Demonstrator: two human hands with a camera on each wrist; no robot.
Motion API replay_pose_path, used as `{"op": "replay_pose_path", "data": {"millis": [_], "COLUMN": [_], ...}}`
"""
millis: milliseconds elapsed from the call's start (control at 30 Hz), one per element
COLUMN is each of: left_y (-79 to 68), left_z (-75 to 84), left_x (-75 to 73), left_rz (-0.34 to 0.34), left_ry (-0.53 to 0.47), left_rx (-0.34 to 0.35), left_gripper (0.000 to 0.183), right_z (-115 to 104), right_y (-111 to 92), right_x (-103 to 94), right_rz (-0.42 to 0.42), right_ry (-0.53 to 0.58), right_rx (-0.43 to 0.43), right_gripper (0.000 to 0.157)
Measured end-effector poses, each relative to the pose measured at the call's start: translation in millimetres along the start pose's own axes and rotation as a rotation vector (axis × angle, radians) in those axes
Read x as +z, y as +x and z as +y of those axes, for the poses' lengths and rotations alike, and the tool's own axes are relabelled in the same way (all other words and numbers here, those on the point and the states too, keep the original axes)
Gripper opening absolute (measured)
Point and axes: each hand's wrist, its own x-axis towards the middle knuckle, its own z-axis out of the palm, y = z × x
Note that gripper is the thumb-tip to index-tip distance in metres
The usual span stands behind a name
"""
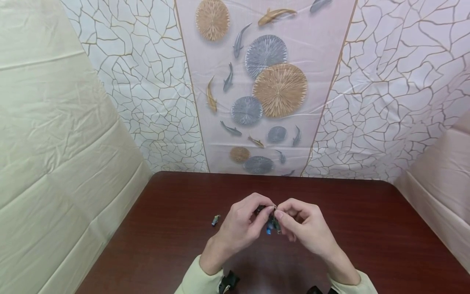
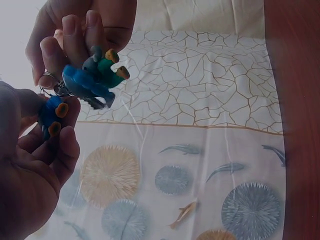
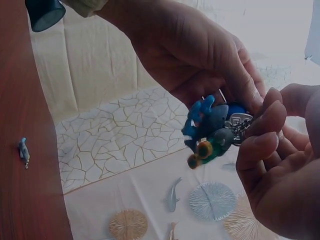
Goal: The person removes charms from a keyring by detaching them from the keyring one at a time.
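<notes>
Both hands meet above the table. My left hand grips a small blue figurine with orange feet, partly hidden by the fingers. Thumb and fingertips of my right hand pinch the thin metal ring of the keychains. From there hang a grey-and-blue figurine and a green figurine with orange feet. In the right wrist view a silver tag and short chain show beside the fingertips. Another small keychain figure lies on the table left of my left hand.
The dark red-brown table has rounded far corners. Behind it hangs a patterned cloth with fish and round shapes. Pale cloth walls stand on both sides. A black strap sits at the left sleeve.
</notes>
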Motion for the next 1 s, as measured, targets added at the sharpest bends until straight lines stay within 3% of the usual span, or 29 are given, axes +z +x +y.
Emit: {"op": "replay_pose_path", "data": {"millis": [200,500,633,800,1000], "left_y": [0.4,-1.8,-3.6,-8.6,-11.0], "left_z": [-1.2,-10.5,-19.3,-31.0,-50.8], "left_x": [-0.4,-11.0,-18.4,-29.3,-29.1], "left_rz": [0.026,0.013,0.001,-0.084,-0.185], "left_ry": [0.006,-0.007,-0.039,-0.028,-0.031], "left_rx": [-0.029,-0.087,-0.196,-0.371,-0.475], "left_gripper": [0.006,0.005,0.004,0.004,0.007], "right_z": [1,4,3,4,8], "right_y": [-1,1,2,4,2], "right_x": [0.2,0.2,-2.7,-5.8,-13.4], "right_rz": [-0.002,-0.002,0.011,0.02,0.042], "right_ry": [0.001,0.024,0.011,-0.003,-0.012], "right_rx": [-0.002,-0.058,-0.054,-0.019,0.025], "right_gripper": [0.015,0.016,0.014,0.011,0.011]}}
